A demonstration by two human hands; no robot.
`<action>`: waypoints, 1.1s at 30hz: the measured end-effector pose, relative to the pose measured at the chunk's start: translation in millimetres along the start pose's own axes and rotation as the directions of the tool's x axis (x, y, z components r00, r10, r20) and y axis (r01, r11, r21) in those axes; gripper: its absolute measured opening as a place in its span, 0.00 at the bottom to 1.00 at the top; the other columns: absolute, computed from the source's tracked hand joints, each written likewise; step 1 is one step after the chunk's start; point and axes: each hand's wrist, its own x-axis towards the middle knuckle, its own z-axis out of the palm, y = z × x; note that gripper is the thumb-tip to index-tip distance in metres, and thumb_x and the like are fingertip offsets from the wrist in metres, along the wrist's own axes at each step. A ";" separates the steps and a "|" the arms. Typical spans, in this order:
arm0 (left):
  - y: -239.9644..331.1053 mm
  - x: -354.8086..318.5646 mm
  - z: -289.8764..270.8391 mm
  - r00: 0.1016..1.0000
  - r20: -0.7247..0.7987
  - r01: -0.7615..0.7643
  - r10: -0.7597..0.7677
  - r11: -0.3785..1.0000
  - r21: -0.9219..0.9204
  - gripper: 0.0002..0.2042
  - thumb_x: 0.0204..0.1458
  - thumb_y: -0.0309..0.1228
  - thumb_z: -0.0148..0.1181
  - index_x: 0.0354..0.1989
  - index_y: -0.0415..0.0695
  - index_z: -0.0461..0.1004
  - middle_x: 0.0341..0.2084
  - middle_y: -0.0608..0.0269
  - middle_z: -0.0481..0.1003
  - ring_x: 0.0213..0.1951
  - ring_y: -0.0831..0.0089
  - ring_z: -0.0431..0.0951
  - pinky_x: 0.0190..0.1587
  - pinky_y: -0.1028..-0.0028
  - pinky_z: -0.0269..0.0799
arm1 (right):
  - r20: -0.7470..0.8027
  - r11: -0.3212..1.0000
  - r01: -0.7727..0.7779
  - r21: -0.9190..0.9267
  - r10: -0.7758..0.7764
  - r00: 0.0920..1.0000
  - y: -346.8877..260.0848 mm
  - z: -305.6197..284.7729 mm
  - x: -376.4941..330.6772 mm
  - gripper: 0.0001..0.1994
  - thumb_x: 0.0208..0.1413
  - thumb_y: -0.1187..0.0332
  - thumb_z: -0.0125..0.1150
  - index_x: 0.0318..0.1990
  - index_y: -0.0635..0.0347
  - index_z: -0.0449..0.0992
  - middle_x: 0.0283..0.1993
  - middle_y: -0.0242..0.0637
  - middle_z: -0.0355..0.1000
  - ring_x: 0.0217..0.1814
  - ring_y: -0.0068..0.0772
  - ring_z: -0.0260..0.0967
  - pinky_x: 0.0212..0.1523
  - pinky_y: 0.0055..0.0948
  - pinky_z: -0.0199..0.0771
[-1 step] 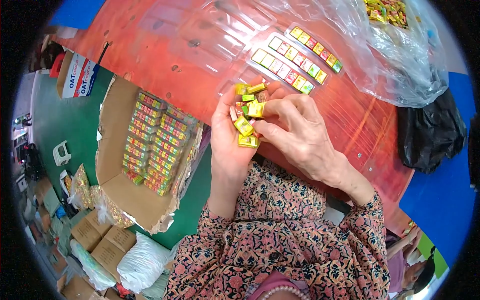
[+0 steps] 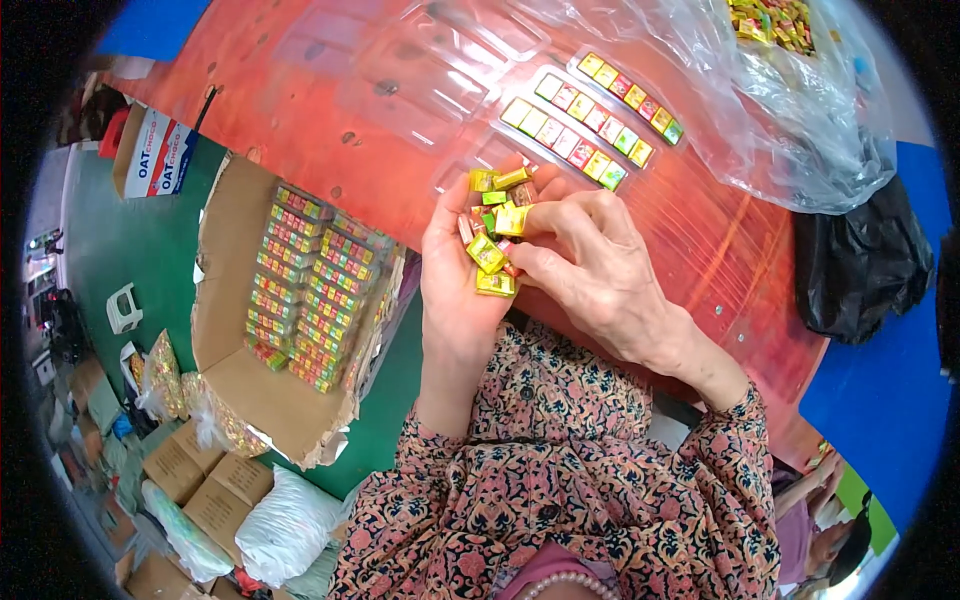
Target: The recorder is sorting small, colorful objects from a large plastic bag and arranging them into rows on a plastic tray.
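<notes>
The left hand [image 2: 462, 290] is cupped palm-up above the red surface [image 2: 330, 120], holding a pile of small wrapped candies [image 2: 492, 235]. The right hand [image 2: 590, 270] pinches one yellow candy [image 2: 513, 219] on that pile. Two filled clear trays [image 2: 590, 125] lie on the surface just beyond the hands.

Small wrapped candy cubes [image 2: 492, 232], mostly yellow w/ green and red, heaped in left hand [image 2: 462, 290]. Two clear plastic trays [image 2: 590, 125] on red table, each w/ a row of cubes. Open cardboard box [image 2: 240, 390] at left, stacked w/ filled trays [image 2: 315, 290]. White carton w/ red-blue print [image 2: 155, 155] far left. Brown cartons [image 2: 195, 480] on floor.
</notes>
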 end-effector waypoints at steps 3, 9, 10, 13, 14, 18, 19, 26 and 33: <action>2.0 0.1 -6.4 0.986 0.135 0.121 -0.099 0.979 -0.166 0.21 0.57 0.38 0.37 0.49 0.35 0.66 0.46 0.42 0.68 0.49 0.51 0.69 0.51 0.58 0.67 | 0.014 0.999 -0.019 0.039 0.018 1.000 -0.6 0.7 -2.1 0.11 0.39 0.70 0.53 0.34 0.60 0.72 0.37 0.34 0.63 0.40 0.34 0.61 0.41 0.31 0.63; -3.3 2.0 -10.1 0.976 0.174 0.158 -0.127 0.971 -0.179 0.21 0.57 0.39 0.36 0.49 0.35 0.66 0.46 0.43 0.69 0.50 0.53 0.69 0.52 0.59 0.66 | 0.024 0.998 -0.062 -0.027 0.063 0.998 -2.3 -4.6 -5.7 0.14 0.34 0.70 0.64 0.34 0.58 0.74 0.39 0.34 0.66 0.40 0.35 0.62 0.40 0.31 0.65; -3.5 1.2 -8.3 0.977 0.171 0.155 -0.124 0.972 -0.179 0.21 0.57 0.39 0.36 0.49 0.35 0.66 0.46 0.43 0.69 0.50 0.53 0.69 0.52 0.59 0.66 | 0.025 0.998 -0.062 -0.023 0.063 0.998 -1.2 -4.5 -5.9 0.14 0.34 0.70 0.64 0.34 0.58 0.74 0.39 0.34 0.66 0.40 0.35 0.62 0.40 0.31 0.65; -7.0 1.0 1.0 0.993 0.047 0.114 -0.109 0.987 -0.113 0.22 0.57 0.40 0.36 0.50 0.34 0.65 0.47 0.44 0.68 0.50 0.54 0.69 0.53 0.59 0.65 | 0.004 0.998 -0.056 -0.011 0.056 0.998 3.4 -4.8 -7.2 0.16 0.32 0.69 0.65 0.34 0.58 0.74 0.39 0.33 0.66 0.39 0.35 0.61 0.39 0.31 0.64; -7.9 0.7 3.1 0.995 -0.005 0.097 -0.098 0.990 -0.104 0.22 0.57 0.40 0.35 0.50 0.34 0.65 0.47 0.44 0.68 0.50 0.54 0.69 0.53 0.59 0.65 | -0.024 0.999 -0.051 -0.012 0.051 0.998 4.0 -3.7 -7.8 0.15 0.32 0.69 0.65 0.34 0.58 0.74 0.38 0.33 0.67 0.38 0.34 0.61 0.38 0.31 0.64; -7.9 -3.0 2.7 0.994 0.007 0.108 -0.108 0.984 -0.141 0.23 0.57 0.40 0.36 0.51 0.34 0.64 0.47 0.44 0.68 0.50 0.54 0.69 0.53 0.59 0.65 | -0.130 0.994 -0.069 0.089 0.081 0.988 3.1 -5.2 -7.8 0.14 0.32 0.68 0.67 0.31 0.59 0.74 0.35 0.34 0.67 0.35 0.34 0.61 0.34 0.30 0.65; -8.0 -3.5 2.1 0.994 0.004 0.107 -0.107 0.984 -0.142 0.23 0.57 0.40 0.36 0.51 0.34 0.64 0.47 0.44 0.68 0.50 0.54 0.69 0.53 0.59 0.65 | -0.129 0.993 -0.070 0.091 0.082 0.988 3.2 -5.4 -7.9 0.14 0.32 0.68 0.67 0.31 0.59 0.74 0.35 0.34 0.67 0.35 0.34 0.61 0.34 0.30 0.65; -12.0 -1.4 -2.7 0.993 0.076 0.096 -0.088 0.989 -0.109 0.23 0.57 0.41 0.38 0.50 0.34 0.65 0.46 0.44 0.69 0.49 0.54 0.69 0.51 0.58 0.67 | -0.178 0.955 -0.142 0.262 0.192 0.965 5.0 -9.0 -7.7 0.12 0.31 0.70 0.67 0.28 0.60 0.75 0.29 0.33 0.68 0.33 0.33 0.64 0.35 0.28 0.65; 7.2 -15.4 1.5 0.996 -0.004 0.087 -0.088 0.989 -0.116 0.23 0.56 0.42 0.41 0.50 0.33 0.64 0.44 0.45 0.70 0.46 0.56 0.72 0.38 0.63 0.77 | -0.127 0.742 -0.518 0.425 0.616 0.778 21.5 -24.1 -16.9 0.06 0.43 0.79 0.61 0.32 0.67 0.75 0.31 0.35 0.70 0.32 0.23 0.64 0.32 0.20 0.63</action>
